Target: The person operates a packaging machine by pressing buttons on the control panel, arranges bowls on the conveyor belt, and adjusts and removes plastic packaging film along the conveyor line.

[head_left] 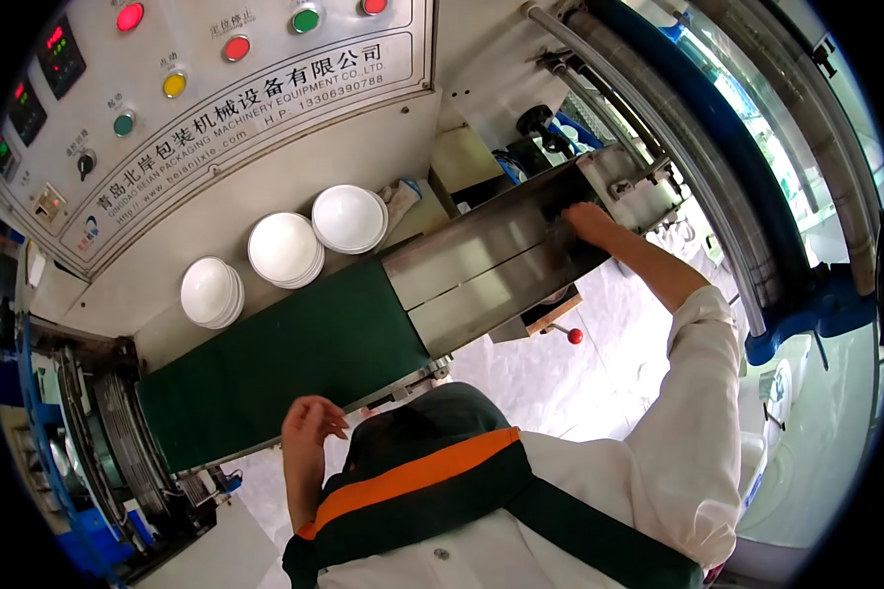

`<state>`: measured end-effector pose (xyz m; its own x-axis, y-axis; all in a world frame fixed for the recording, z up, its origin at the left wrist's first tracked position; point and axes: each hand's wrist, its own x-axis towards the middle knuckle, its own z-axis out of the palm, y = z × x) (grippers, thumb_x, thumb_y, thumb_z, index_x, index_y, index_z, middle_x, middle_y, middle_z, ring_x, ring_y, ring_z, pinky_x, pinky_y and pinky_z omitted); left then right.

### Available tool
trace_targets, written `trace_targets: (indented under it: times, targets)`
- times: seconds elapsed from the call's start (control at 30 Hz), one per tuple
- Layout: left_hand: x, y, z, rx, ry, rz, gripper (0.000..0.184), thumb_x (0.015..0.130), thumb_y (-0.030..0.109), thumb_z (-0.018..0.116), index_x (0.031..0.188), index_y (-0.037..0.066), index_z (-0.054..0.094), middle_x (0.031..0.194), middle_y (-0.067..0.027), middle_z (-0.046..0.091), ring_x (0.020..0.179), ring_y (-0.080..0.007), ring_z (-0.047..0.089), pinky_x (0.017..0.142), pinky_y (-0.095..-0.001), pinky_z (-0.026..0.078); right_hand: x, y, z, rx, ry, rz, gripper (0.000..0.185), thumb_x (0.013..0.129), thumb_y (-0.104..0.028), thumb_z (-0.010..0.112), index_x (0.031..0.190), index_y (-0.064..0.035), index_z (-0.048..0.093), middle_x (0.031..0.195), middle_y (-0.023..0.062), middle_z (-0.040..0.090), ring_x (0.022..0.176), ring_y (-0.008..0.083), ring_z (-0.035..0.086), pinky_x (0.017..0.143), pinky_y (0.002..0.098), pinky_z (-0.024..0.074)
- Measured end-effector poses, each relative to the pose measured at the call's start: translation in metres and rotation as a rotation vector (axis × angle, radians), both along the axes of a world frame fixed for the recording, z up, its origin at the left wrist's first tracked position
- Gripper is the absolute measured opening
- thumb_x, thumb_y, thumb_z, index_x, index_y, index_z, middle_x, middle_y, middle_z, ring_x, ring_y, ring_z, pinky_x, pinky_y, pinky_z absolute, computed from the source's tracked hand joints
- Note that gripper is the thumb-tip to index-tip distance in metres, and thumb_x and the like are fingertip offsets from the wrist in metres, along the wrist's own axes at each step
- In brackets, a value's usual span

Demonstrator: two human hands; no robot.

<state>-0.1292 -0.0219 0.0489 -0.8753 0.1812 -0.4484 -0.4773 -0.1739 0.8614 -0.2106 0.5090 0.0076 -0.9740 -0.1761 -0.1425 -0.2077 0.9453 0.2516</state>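
My left hand (313, 424) is just in front of the near edge of a green conveyor belt (290, 358). Its fingers are loosely bent and a little apart, with nothing in them. At the right end of a metal channel (462, 304) that continues the belt, my right hand (589, 224) has its fingers closed. What they hold, if anything, is hidden; a blurred, clear patch shows beside them. Behind the belt stand three stacks of white bowls: a small left stack (211, 293), a middle stack (284, 249) and a right stack (349, 218).
A control panel (236, 108) with buttons and displays rises behind the belt. A crumpled cloth (401, 199) lies beside the right stack. Film rollers (702, 128) span the upper right. A red-knobbed lever (575, 336) sticks out below the channel. Machinery (108, 422) flanks the belt's left end.
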Motion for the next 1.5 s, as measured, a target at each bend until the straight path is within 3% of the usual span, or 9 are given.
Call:
trace_targets:
  times: [0.07, 0.13, 0.17, 0.23, 0.27, 0.33, 0.47, 0.93, 1.5]
  targets:
    - [0.008, -0.008, -0.017, -0.116, 0.05, -0.32, 0.013, 0.079, 0.011, 0.041, 0.078, 0.0, 0.046, 0.069, -0.0074, 0.052, 0.06, -0.0115, 0.051, 0.052, -0.0216, 0.041, 0.001, -0.002, 0.003, -0.007, -0.018, 0.006, 0.014, 0.059, -0.002, 0.049, 0.072, -0.0044, 0.054, 0.069, 0.013, 0.055, 0.07, 0.0274, 0.054, 0.06, 0.0359, 0.0442]
    - [0.014, -0.014, -0.04, -0.435, 0.067, -0.632, 0.018, 0.076, 0.017, 0.046, 0.079, 0.0, 0.047, 0.069, -0.01, 0.053, 0.062, -0.0165, 0.053, 0.053, -0.026, 0.042, 0.0, -0.002, 0.003, -0.004, -0.024, 0.003, 0.014, 0.059, -0.001, 0.049, 0.071, -0.0044, 0.054, 0.069, 0.013, 0.055, 0.07, 0.0274, 0.054, 0.06, 0.0358, 0.0442]
    - [0.017, -0.015, -0.051, -0.438, 0.069, -0.631, 0.018, 0.076, 0.017, 0.046, 0.079, 0.0, 0.047, 0.069, -0.01, 0.053, 0.062, -0.0165, 0.053, 0.053, -0.026, 0.042, -0.001, -0.003, 0.003, 0.0, -0.034, 0.001, 0.014, 0.059, -0.001, 0.049, 0.071, -0.0044, 0.054, 0.068, 0.0131, 0.055, 0.07, 0.0274, 0.054, 0.059, 0.0357, 0.0443]
    - [0.023, -0.016, -0.07, -1.033, 0.244, -0.846, 0.027, 0.072, 0.024, 0.051, 0.084, 0.001, 0.047, 0.074, -0.0147, 0.054, 0.067, -0.0253, 0.054, 0.058, -0.0333, 0.043, 0.0, -0.003, 0.004, -0.016, -0.021, 0.011, 0.014, 0.059, -0.001, 0.049, 0.071, -0.0044, 0.054, 0.068, 0.013, 0.055, 0.069, 0.0274, 0.054, 0.059, 0.0356, 0.0443]
    - [0.026, -0.019, -0.078, -1.034, 0.245, -0.848, 0.027, 0.072, 0.024, 0.051, 0.084, 0.001, 0.047, 0.074, -0.0147, 0.054, 0.067, -0.0253, 0.054, 0.058, -0.0333, 0.043, 0.001, -0.002, 0.004, -0.03, -0.011, 0.02, 0.013, 0.058, -0.002, 0.049, 0.07, -0.0045, 0.054, 0.068, 0.013, 0.055, 0.069, 0.0274, 0.054, 0.059, 0.0355, 0.0444]
    - [0.03, -0.027, -0.091, -1.278, 0.258, -0.867, 0.034, 0.068, 0.029, 0.054, 0.088, 0.002, 0.048, 0.08, -0.0182, 0.052, 0.073, -0.0324, 0.052, 0.063, -0.0384, 0.042, 0.0, 0.0, 0.003, -0.016, -0.017, 0.023, 0.012, 0.058, -0.002, 0.05, 0.07, -0.0045, 0.054, 0.068, 0.013, 0.055, 0.069, 0.0273, 0.054, 0.059, 0.0355, 0.0444]
    - [0.029, -0.029, -0.099, -1.149, 0.245, -0.734, 0.032, 0.069, 0.025, 0.053, 0.09, 0.002, 0.048, 0.083, -0.0185, 0.052, 0.076, -0.032, 0.052, 0.063, -0.0381, 0.042, -0.002, 0.0, 0.002, -0.017, -0.018, 0.01, 0.011, 0.058, -0.004, 0.051, 0.069, -0.0044, 0.054, 0.069, 0.0131, 0.055, 0.069, 0.0274, 0.054, 0.059, 0.0357, 0.0444]
    - [0.057, 0.008, -0.098, -1.067, 0.192, -0.678, 0.03, 0.071, 0.025, 0.051, 0.089, 0.001, 0.046, 0.079, -0.0173, 0.053, 0.073, -0.03, 0.052, 0.061, -0.0368, 0.042, -0.001, -0.022, -0.002, -0.223, -0.057, 0.054, 0.013, 0.06, -0.003, 0.048, 0.073, -0.0014, 0.051, 0.073, 0.016, 0.051, 0.074, 0.0308, 0.051, 0.065, 0.0375, 0.0415]
    - [0.053, -0.08, -0.103, -1.086, 0.29, -0.616, 0.029, 0.07, 0.021, 0.053, 0.09, 0.001, 0.046, 0.079, -0.0178, 0.052, 0.071, -0.032, 0.051, 0.06, -0.0382, 0.041, 0.011, -0.15, -0.002, -0.382, 0.068, 0.084, 0.015, 0.056, 0.002, 0.047, 0.071, -0.0013, 0.049, 0.075, 0.0158, 0.05, 0.072, 0.0317, 0.051, 0.062, 0.037, 0.043]
